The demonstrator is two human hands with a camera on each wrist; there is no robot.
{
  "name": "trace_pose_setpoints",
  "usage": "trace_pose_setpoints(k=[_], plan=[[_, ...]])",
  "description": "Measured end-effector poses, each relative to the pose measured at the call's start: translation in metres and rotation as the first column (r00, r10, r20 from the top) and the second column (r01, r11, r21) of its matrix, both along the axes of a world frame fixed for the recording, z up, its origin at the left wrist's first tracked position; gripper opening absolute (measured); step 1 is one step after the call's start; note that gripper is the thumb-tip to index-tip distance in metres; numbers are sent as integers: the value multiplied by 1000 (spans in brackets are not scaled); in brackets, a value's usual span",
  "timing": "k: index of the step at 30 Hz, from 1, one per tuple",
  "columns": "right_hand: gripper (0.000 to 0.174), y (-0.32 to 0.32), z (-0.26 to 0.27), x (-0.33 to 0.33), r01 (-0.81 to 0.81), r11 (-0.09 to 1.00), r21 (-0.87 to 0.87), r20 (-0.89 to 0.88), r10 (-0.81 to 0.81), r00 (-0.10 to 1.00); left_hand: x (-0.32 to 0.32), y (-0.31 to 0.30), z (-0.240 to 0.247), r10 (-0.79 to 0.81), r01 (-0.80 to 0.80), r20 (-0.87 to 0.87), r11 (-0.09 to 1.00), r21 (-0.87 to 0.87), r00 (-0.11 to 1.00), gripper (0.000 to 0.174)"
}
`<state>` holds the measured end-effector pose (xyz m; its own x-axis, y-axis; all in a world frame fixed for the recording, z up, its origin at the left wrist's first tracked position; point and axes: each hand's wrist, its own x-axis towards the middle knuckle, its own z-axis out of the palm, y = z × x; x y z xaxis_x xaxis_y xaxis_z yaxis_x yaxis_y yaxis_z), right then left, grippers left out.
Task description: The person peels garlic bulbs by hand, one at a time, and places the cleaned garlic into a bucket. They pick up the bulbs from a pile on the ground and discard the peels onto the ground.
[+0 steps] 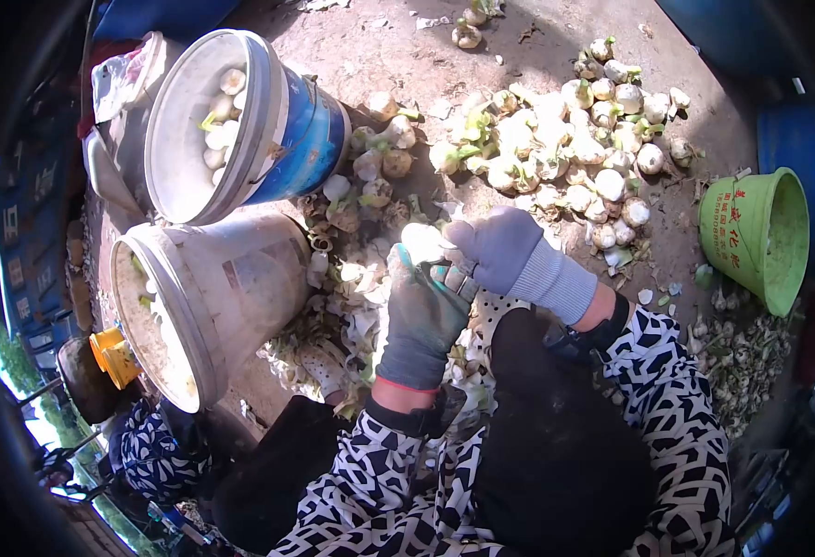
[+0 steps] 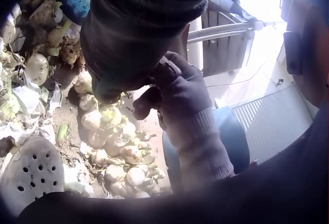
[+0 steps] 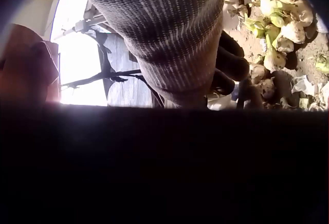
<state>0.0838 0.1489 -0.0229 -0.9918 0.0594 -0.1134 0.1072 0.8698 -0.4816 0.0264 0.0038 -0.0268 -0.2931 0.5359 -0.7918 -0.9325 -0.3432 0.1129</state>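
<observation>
In the head view a pale bulb point(image 1: 423, 243) sits between the two gloved hands. My left hand point(image 1: 423, 320), in a dark green-grey glove, holds it from below with curled fingers and the thumb alongside. My right hand point(image 1: 505, 251), in a grey glove, has its fingers curled at the bulb's right side; whether it grips a tool is hidden. The left wrist view shows the right hand point(image 2: 182, 93) with bent fingers close to the left one point(image 2: 123, 54). In the right wrist view, the sleeve and dark fingers point(image 3: 229, 64) hide most of the work.
Bulbs with green stems point(image 1: 565, 139) lie heaped on the ground ahead. A blue-and-white bucket point(image 1: 310, 130) and a white bucket point(image 1: 250, 288) at left hold peeled bulbs. At right stands a green bucket point(image 1: 737, 237). Husks point(image 1: 361, 325) and a perforated white shoe point(image 2: 33, 170) are close by.
</observation>
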Motion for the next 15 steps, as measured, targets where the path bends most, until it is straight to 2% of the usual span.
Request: trace_pose_setpoints(k=[1,2,4,5,8,10,11,12,14,15], plan=[[29,3,-1,1,26,991,-128,-68,-35,997,-3,1,1,-40,39,-16,999,-32,999,45],[29,4,-4,2,17,992,-126,-66,-25,998,-5,-2,-6,-30,30,-13,999,-31,999,45],[25,4,-15,6,189,900,-394,-157,-268,951,-4,-10,-23,-146,140,-240,989,-42,960,47],[24,11,-23,7,299,834,-464,-46,-360,932,-8,-19,-30,-204,204,-242,979,-26,949,49],[30,33,-31,11,538,706,-462,111,-555,824,-11,-16,-22,-189,193,-150,981,16,971,49],[35,19,-30,14,301,813,-499,-137,-417,899,-9,-15,-28,-123,124,-126,992,-5,984,47],[54,12,-21,18,267,902,-339,-21,-291,956,-8,-12,-32,-61,58,-115,998,-26,992,46],[59,3,-11,14,203,955,-216,-46,-218,975,-6,-10,-36,1,-6,-102,999,-47,995,45],[41,-6,-10,5,99,995,-18,-4,-99,995,-2,-8,-54,24,-21,-134,1000,21,991,44],[41,-6,-16,0,92,996,-16,6,-92,996,-4,-3,-52,19,-19,-80,1000,5,997,44]])
